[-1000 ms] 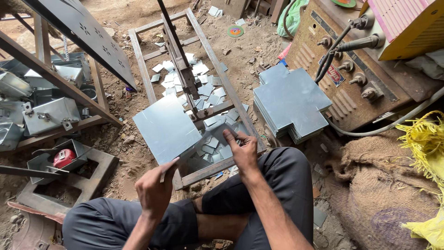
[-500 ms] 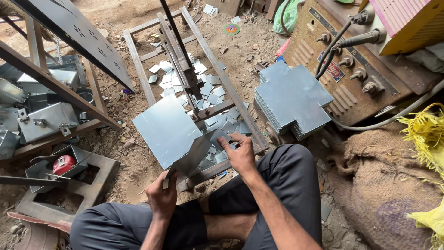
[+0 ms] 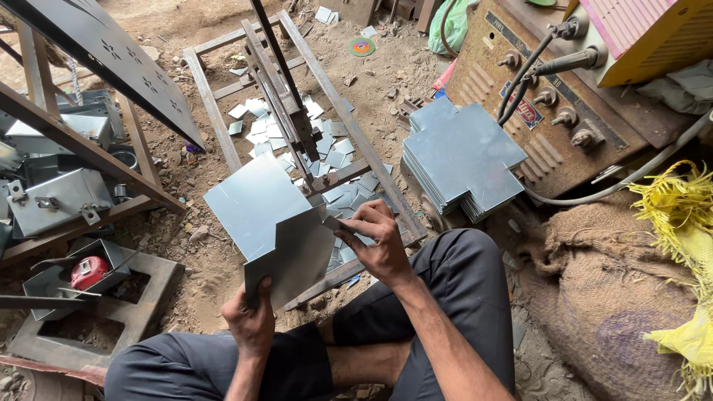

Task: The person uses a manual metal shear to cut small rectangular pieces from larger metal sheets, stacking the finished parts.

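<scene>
1. Down at the near centre, the left hand (image 3: 252, 321) clamps the near edge of a folded sheet-metal blank (image 3: 278, 223), fingers curled around its lower corner.
2. That blank sits tilted between the two hands, just above the person's knees and over the near end of the steel frame (image 3: 349, 134) lying on the dirt floor.
3. Over on the right side of the blank, the right hand (image 3: 379, 241) pinches its edge, fingertips closed on the metal where a notch is cut.
4. Inside the frame, look at that: a scatter of small square metal offcuts (image 3: 327, 148), heaped between the rails and spreading under the blank.
5. A long lever blade (image 3: 278, 82) runs along the middle of the frame, from the far side towards the hands.
6. To the right, a neat stack of cross-shaped metal blanks (image 3: 460, 156) rests beside the frame, well clear of both hands.
7. Behind that stack stands a welding machine (image 3: 564, 96) with knobs and cables on its face.
8. Near left, an open metal box (image 3: 74, 271) holds a red tape measure (image 3: 89, 272).
9. Further left, finished grey metal boxes (image 3: 56, 197) with latches sit under an angle-iron rack.
10. Near right, a burlap sack (image 3: 609, 297) lies with yellow fibre over it.
</scene>
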